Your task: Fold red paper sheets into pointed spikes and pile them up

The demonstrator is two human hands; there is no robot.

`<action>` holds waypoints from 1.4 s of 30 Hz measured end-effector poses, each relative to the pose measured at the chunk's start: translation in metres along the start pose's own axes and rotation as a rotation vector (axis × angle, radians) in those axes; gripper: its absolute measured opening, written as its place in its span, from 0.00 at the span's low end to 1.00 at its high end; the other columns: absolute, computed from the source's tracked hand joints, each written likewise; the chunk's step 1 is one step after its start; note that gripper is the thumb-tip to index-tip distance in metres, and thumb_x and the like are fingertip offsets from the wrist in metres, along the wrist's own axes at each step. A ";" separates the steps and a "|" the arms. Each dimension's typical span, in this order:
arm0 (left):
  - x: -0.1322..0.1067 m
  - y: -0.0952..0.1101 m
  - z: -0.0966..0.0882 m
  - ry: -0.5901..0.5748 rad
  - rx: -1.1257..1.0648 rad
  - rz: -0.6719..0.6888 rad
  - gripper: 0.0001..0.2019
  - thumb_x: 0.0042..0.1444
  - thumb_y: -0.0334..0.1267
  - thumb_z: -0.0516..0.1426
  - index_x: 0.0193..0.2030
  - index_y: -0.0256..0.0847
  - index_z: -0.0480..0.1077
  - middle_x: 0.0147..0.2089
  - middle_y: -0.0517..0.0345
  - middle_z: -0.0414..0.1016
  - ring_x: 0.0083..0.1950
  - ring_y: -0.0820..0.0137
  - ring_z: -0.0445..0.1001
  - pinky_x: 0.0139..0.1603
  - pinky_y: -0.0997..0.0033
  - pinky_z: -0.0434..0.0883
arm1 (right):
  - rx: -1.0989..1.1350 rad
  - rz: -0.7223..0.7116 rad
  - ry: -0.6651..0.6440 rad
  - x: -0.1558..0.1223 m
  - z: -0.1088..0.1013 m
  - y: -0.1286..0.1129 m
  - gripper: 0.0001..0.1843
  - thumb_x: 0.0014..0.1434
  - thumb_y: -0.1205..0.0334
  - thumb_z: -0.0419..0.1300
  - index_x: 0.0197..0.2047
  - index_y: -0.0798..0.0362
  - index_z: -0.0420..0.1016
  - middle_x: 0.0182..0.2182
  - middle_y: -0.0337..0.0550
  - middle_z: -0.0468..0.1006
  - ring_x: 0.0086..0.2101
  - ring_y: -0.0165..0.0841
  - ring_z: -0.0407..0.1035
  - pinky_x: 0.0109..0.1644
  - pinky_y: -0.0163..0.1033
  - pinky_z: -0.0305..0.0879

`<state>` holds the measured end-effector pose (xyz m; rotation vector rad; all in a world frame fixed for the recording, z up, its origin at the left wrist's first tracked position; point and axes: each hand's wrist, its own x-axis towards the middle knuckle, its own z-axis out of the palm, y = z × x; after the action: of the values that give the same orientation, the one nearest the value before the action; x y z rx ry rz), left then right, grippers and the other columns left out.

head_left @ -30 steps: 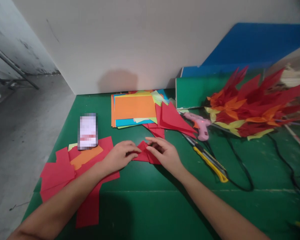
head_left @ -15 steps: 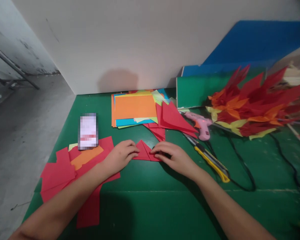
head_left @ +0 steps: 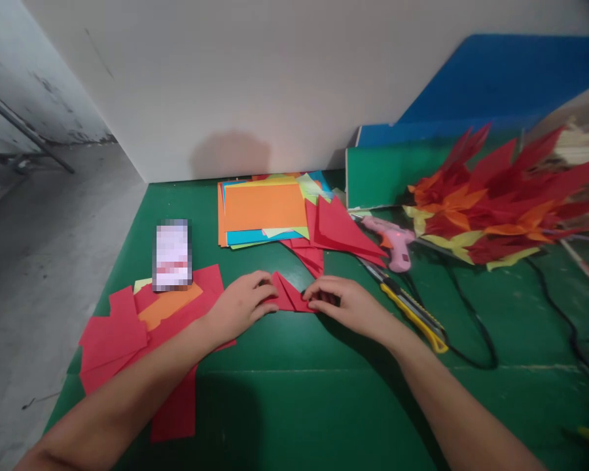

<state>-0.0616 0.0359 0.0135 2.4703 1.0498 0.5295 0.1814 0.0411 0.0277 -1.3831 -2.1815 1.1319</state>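
Note:
A folded piece of red paper (head_left: pixel 285 294) lies on the green table between my hands, with a slanting fold line across its middle. My left hand (head_left: pixel 245 299) has its fingers curled over the paper's left end. At the right end, the thumb and fingers of my right hand (head_left: pixel 341 301) pinch the paper's corner. Just beyond, folded red paper triangles (head_left: pixel 341 226) lie against a stack of coloured paper (head_left: pixel 265 206), orange on top. Under my left forearm are several red paper pieces (head_left: pixel 115 333) and an orange scrap (head_left: pixel 171 305).
A phone (head_left: pixel 172 255) with a blurred screen rests on the papers at left. To the right lie a yellow utility knife (head_left: pixel 415 317) and a pink glue gun (head_left: pixel 395 242) with a black cord. Red and orange paper flowers (head_left: pixel 495 196) stand behind, near a green board (head_left: pixel 387 176).
My left hand has slid slightly right along the red paper, covering more of its left end. My right hand has shifted slightly right. The view has tilted a little.

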 end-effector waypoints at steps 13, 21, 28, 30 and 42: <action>-0.002 0.000 0.003 0.015 0.053 -0.046 0.19 0.60 0.48 0.54 0.52 0.39 0.65 0.56 0.46 0.68 0.56 0.59 0.70 0.55 0.57 0.69 | 0.029 0.020 0.029 -0.003 -0.001 -0.006 0.12 0.53 0.57 0.63 0.40 0.51 0.74 0.30 0.40 0.75 0.27 0.30 0.66 0.31 0.35 0.63; -0.001 0.002 0.001 0.006 -0.016 -0.144 0.23 0.66 0.41 0.47 0.66 0.43 0.50 0.69 0.47 0.52 0.63 0.59 0.64 0.56 0.56 0.68 | 0.020 0.001 0.084 -0.006 0.006 -0.011 0.15 0.52 0.64 0.61 0.45 0.48 0.69 0.30 0.38 0.73 0.30 0.31 0.67 0.35 0.37 0.64; -0.001 -0.005 0.003 0.170 -0.355 -0.291 0.18 0.59 0.40 0.56 0.56 0.44 0.65 0.44 0.54 0.71 0.33 0.73 0.70 0.33 0.72 0.70 | 0.563 0.061 0.115 -0.004 0.011 -0.008 0.16 0.48 0.61 0.65 0.42 0.49 0.70 0.34 0.39 0.69 0.32 0.29 0.67 0.34 0.36 0.67; 0.000 -0.005 -0.001 0.236 -0.496 -0.394 0.13 0.56 0.41 0.58 0.47 0.42 0.71 0.35 0.59 0.68 0.26 0.77 0.62 0.27 0.76 0.64 | 0.680 0.082 0.170 -0.001 0.014 -0.008 0.16 0.46 0.59 0.68 0.40 0.50 0.71 0.36 0.40 0.71 0.33 0.29 0.67 0.34 0.35 0.66; 0.005 0.005 -0.008 0.144 -0.979 -0.623 0.16 0.46 0.46 0.63 0.37 0.38 0.67 0.23 0.67 0.63 0.20 0.81 0.60 0.21 0.79 0.59 | 1.074 0.234 0.387 0.007 0.029 -0.008 0.18 0.42 0.51 0.71 0.34 0.51 0.75 0.27 0.38 0.76 0.25 0.27 0.69 0.33 0.37 0.68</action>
<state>-0.0596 0.0377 0.0241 1.2047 1.1553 0.7690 0.1545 0.0324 0.0142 -1.1739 -0.8656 1.5825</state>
